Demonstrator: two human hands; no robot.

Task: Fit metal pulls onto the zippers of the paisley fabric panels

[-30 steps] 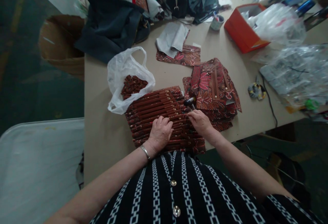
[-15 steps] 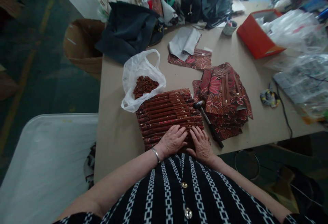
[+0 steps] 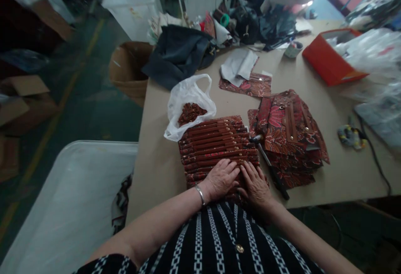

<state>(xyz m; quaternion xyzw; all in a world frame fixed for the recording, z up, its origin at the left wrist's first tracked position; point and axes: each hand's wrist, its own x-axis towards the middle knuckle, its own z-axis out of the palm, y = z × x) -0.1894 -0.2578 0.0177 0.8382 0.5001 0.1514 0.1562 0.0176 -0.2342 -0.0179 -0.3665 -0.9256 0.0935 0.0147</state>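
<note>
A fanned row of brown leather strips on patterned red fabric pieces [image 3: 216, 144] lies at the near edge of the table [image 3: 156, 169]. My left hand [image 3: 222, 178] rests flat on the near strips, fingers stretched out. Beside it, my right hand [image 3: 255, 182] also lies on the strips, fingers spread. A small hammer [image 3: 269, 165] with a dark handle lies just right of my right hand, apart from it. Neither hand holds anything.
A white plastic bag [image 3: 188, 102] with small brown pieces sits behind the strips. A pile of patterned red pieces [image 3: 288, 132] lies to the right. Farther back are an orange box [image 3: 328, 59], grey cloth [image 3: 238, 63] and dark fabric [image 3: 178, 54]. A white bin [image 3: 69, 207] stands left.
My right hand let go of the hammer, which now lies on the table, and came down beside my left hand on the strips. The view swung left.
</note>
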